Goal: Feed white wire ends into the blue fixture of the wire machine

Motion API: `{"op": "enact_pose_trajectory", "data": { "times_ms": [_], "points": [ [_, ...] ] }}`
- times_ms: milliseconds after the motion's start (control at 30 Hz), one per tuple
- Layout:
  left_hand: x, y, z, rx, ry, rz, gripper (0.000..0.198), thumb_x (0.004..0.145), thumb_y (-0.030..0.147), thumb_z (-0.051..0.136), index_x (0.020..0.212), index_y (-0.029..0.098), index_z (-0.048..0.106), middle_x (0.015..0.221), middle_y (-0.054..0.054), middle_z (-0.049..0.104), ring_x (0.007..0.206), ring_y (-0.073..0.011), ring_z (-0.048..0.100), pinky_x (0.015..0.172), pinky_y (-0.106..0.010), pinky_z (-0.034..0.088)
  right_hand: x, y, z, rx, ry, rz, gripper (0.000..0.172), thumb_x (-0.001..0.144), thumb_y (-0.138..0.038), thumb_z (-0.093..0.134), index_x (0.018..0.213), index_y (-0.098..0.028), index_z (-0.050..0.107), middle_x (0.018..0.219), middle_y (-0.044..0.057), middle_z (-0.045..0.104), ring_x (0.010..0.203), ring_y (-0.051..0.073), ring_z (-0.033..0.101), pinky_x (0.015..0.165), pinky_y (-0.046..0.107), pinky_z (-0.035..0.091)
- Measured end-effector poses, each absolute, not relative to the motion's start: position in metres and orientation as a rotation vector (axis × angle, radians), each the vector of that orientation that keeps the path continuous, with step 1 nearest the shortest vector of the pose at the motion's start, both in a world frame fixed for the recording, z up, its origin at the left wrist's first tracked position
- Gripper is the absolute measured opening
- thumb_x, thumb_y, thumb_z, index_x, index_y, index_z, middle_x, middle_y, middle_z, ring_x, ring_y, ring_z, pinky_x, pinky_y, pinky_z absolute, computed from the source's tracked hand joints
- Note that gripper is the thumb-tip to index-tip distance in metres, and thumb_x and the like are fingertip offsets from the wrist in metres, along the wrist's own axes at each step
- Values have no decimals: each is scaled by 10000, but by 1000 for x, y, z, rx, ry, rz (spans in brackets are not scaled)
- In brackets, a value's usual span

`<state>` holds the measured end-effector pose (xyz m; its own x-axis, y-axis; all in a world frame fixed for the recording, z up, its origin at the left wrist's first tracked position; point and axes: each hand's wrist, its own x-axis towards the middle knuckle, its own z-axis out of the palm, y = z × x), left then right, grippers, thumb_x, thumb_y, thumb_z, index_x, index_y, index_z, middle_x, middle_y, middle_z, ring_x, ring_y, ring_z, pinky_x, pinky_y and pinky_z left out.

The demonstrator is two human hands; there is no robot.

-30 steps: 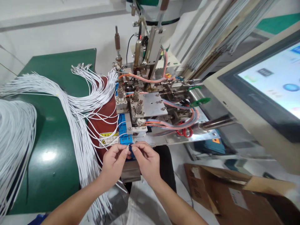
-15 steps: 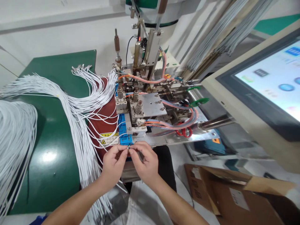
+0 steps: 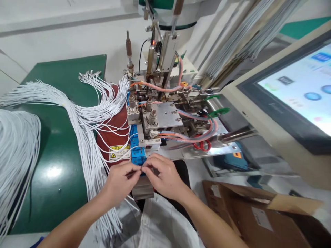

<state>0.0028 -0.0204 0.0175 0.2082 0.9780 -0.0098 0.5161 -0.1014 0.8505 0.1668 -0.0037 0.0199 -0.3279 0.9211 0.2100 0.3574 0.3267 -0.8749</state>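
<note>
Both hands work at the near end of a row of blue blocks (image 3: 137, 151), along the left edge of the machine (image 3: 165, 115). The left hand (image 3: 122, 181) has thumb and forefinger drawn together in a pinch, the other fingers curled in. The right hand (image 3: 164, 174) comes from the right with its thumb and forefinger pinched too, and the two sets of fingertips meet or nearly meet. Whatever is between them is too small and too well hidden to make out, so I cannot tell what either hand has hold of.

The white wires (image 3: 93, 165) lie in a thick bundle just left of the left hand, running from far to near over the right edge of the green table (image 3: 59, 199). Several single wires cross right from the bundle to the blue blocks, on the far side of the hands. A warning label (image 3: 120, 152) sits just left of the blocks, close to the left hand's far side. Well off to the right are a screen (image 3: 300, 89) and, nearer, a cardboard box (image 3: 240, 220).
</note>
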Motion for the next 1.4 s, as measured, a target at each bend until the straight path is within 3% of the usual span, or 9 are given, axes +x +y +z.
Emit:
{"op": "enact_pose_trajectory", "data": {
  "times_ms": [267, 467, 833, 967, 1100, 1167, 1400],
  "points": [
    [15, -20, 5, 1096, 1412, 925, 118, 729, 257, 610, 749, 141, 606, 595, 19, 592, 518, -90, 557, 520, -191, 459, 150, -17, 0, -1218, -1415, 965, 168, 781, -181, 520, 632, -185, 596, 637, 23, 570, 605, 139, 530, 570, 264, 435],
    [14, -18, 2, 1172, 1345, 915, 301, 757, 215, 572, 1051, 156, 596, 655, 24, 570, 544, -78, 558, 541, -183, 468, 154, -10, 0, -1287, -1281, 1133, 76, 725, -187, 565, 672, -173, 617, 660, 24, 579, 614, 143, 542, 571, 261, 439],
    [16, -18, -3, 1148, 1330, 927, 154, 777, 232, 561, 911, 158, 546, 699, 17, 582, 569, -90, 595, 569, -207, 490, 159, -9, -4, -1293, -1536, 1006, 110, 779, -164, 527, 685, -186, 578, 687, 15, 576, 621, 127, 529, 575, 232, 422],
    [8, -16, 3, 1401, 1425, 791, 267, 768, 235, 577, 1029, 196, 536, 744, 13, 610, 611, -106, 593, 606, -229, 498, 164, -11, -11, -1307, -1596, 921, 120, 815, -184, 469, 725, -185, 549, 709, 20, 549, 658, 137, 526, 603, 241, 424],
    [-6, -12, 5, 1935, 1442, 664, 133, 814, 206, 528, 906, 219, 622, 862, -11, 619, 754, -130, 599, 718, -258, 492, 167, -13, -21, -1437, -1529, 991, 151, 830, -222, 442, 733, -180, 550, 698, 19, 555, 624, 134, 526, 583, 236, 420],
    [-10, -11, 3, 2080, 1400, 683, 163, 848, 184, 477, 885, 208, 634, 882, -27, 609, 822, -138, 595, 767, -267, 483, 166, -13, -25, -1499, -1483, 1038, 159, 824, -240, 444, 723, -179, 550, 681, 17, 563, 613, 137, 528, 579, 237, 419],
    [-10, -8, -9, 2165, 1462, 605, 202, 862, 142, 428, 903, 192, 619, 841, -31, 597, 781, -146, 590, 721, -277, 488, 161, -12, -32, -1634, -1395, 1109, 176, 786, -289, 461, 670, -187, 544, 606, 0, 544, 548, 133, 482, 516, 227, 384]
  ]
}}
